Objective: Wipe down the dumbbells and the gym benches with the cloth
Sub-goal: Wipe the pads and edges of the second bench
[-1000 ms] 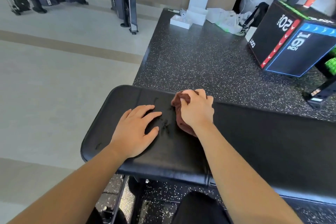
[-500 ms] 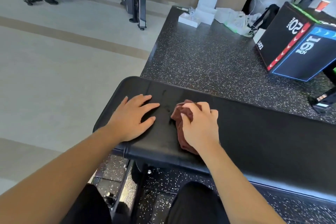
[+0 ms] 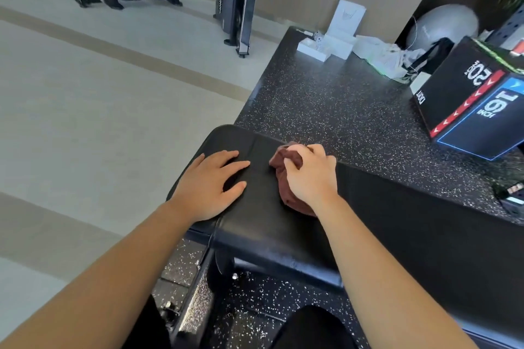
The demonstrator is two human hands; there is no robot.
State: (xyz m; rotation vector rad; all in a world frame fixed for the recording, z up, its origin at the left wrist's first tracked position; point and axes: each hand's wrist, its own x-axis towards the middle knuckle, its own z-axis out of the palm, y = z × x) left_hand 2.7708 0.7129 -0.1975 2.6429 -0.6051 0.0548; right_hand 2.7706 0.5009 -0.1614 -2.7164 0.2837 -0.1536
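Single head-worn view, looking forward and down — close over the bench [image 3: 283, 224], wide-angle

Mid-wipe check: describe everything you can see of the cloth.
The cloth is dark reddish-brown soft fabric, bunched into a crumpled wad, not spread flat. It lies on the black padded bench top, towards its far edge. The right hand grips it from above, fingers curled into its folds, hiding its middle. The left hand rests flat on the bench beside it, apart from it.
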